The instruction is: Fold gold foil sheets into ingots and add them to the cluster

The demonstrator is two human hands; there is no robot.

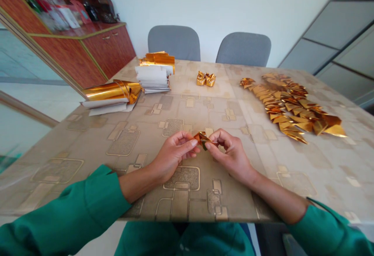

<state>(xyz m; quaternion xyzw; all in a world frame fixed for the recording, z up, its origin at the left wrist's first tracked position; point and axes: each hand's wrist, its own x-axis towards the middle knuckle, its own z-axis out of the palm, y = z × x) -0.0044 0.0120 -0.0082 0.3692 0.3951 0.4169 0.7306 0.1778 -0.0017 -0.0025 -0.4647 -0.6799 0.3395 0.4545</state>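
Note:
A small folded piece of gold foil paper is held between both hands, just above the table near its front middle. My left hand pinches its left end between thumb and fingers. On its right end, my right hand has thumb and fingertips closed. Farther back stand two small folded gold pieces, side by side. At the right lies a large curved cluster of folded gold pieces, overlapping one another.
On the patterned table, a white paper stack and gold sheets are at the back left. A gold sheet bundle lies nearer. Two grey chairs stand behind the table; a wooden cabinet is at the left.

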